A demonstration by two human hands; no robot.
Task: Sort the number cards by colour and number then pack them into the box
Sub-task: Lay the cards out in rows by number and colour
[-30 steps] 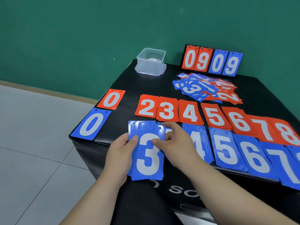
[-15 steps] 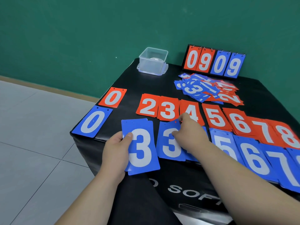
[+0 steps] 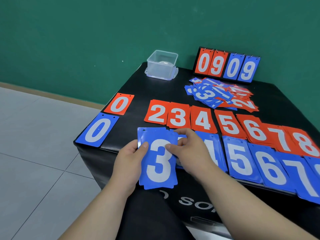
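The blue cards (image 3: 240,158) and red cards (image 3: 178,116) (white-numbered) line a black table (image 3: 155,89).

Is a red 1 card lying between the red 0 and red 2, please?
No, only bare table shows between red 0 and red 2.

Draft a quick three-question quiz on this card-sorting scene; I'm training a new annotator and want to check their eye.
1. True or false: the left hand holds a stack of blue 3 cards.
2. Which number has no pile in the red row? A) 1 B) 4 C) 6
3. Fill in: the flip scoreboard by the wall reads ____.

Key: 1 true; 2 A; 3 0909.
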